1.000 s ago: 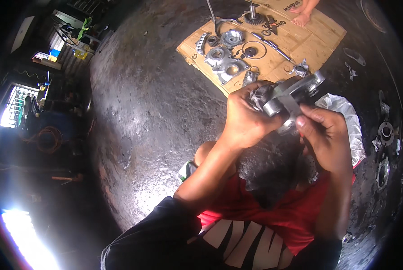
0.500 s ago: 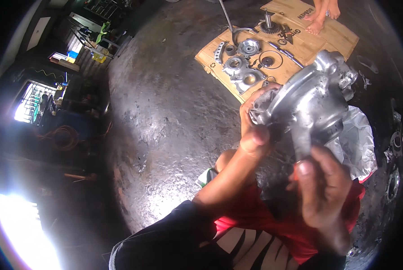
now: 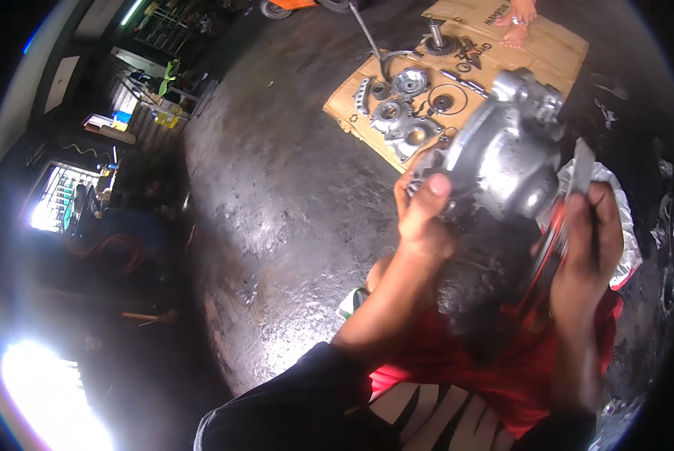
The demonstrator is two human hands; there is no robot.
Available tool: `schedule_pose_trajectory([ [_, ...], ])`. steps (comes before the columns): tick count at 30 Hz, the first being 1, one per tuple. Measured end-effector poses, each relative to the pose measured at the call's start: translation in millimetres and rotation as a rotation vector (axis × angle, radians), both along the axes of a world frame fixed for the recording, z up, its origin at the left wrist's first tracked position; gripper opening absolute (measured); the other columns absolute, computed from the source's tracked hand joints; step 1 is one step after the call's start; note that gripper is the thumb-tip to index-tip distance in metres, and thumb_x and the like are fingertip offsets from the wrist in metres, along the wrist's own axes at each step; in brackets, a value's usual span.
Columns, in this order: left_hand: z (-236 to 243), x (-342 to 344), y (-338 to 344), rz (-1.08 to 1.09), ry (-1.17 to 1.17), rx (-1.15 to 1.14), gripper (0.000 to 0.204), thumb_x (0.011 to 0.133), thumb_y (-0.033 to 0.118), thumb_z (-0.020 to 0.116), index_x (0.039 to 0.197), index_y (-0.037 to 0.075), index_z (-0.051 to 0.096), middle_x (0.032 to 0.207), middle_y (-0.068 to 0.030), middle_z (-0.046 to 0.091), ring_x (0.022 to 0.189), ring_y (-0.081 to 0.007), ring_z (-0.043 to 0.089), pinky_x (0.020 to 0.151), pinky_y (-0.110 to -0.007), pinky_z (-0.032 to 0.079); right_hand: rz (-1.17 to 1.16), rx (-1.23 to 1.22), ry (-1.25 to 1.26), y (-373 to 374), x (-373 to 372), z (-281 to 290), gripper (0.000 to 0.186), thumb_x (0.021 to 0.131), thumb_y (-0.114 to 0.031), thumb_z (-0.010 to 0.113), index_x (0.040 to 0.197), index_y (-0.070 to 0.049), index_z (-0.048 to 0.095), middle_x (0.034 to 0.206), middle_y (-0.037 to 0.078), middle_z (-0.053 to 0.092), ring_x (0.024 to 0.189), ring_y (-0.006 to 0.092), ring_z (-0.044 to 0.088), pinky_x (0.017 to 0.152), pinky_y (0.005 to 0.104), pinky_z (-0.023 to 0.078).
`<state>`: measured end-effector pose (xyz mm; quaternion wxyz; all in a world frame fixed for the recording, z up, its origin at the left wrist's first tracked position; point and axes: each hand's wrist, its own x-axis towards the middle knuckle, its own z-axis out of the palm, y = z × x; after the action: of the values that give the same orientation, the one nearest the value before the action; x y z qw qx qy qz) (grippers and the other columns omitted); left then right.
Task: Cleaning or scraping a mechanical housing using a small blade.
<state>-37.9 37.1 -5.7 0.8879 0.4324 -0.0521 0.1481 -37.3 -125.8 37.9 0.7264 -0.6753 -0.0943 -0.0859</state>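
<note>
Head view, silvery rounded housing (image 3: 506, 161), left grip (image 3: 427, 210) clasping it, right grip (image 3: 589, 233) pinching blade (image 3: 582, 169)

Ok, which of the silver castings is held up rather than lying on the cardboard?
The domed housing, gripped in the left hand. The flatter silver castings rest on the cardboard sheet, with neither hand on them.

Downward head-worn fisheye view

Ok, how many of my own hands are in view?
2: your left hand grips the grey metal housing; your right hand holds a flat metal tool. Some fingers are hidden.
</note>
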Motion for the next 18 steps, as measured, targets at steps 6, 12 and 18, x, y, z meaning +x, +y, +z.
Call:
schedule_pose_trajectory([
  [6, 5, 1, -3, -0.03, 0.014, -0.194, 0.064, 0.072, 0.036, 0.058, 0.118, -0.006, 0.043, 0.107, -0.0192, 0.054, 0.095, -0.0305, 0.056, 0.084, -0.043, 0.046, -0.084, 0.362, 0.587, 4, 23, -42, 0.019, 0.086, -0.019, 0.048, 0.1, -0.006, 0.05, 0.081, 0.004, 0.052, 0.065, 0.0194, 0.057, 0.049, 0.0282, 0.05],
  [12, -8, -1, -1, 0.106, -0.061, 0.051, 0.054, 0.069, 0.022, 0.066, 0.111, -0.007, 0.049, 0.098, -0.0136, 0.058, 0.089, -0.0216, 0.058, 0.08, -0.034, 0.046, 0.011, 0.594, 0.725, 5, 37, -68, 0.019, 0.084, -0.02, 0.049, 0.1, -0.01, 0.052, 0.085, 0.004, 0.056, 0.066, 0.0182, 0.056, 0.05, 0.0314, 0.048],
  [18, -6, 1, -4, 0.114, -0.053, 0.002, 0.052, 0.07, 0.022, 0.065, 0.111, -0.007, 0.049, 0.098, -0.013, 0.058, 0.087, -0.0197, 0.057, 0.08, -0.031, 0.045, 0.025, 0.647, 0.682, 17, 36, -53, 0.02, 0.085, -0.02, 0.046, 0.101, -0.011, 0.051, 0.084, 0.003, 0.057, 0.068, 0.0168, 0.056, 0.056, 0.0314, 0.049],
])
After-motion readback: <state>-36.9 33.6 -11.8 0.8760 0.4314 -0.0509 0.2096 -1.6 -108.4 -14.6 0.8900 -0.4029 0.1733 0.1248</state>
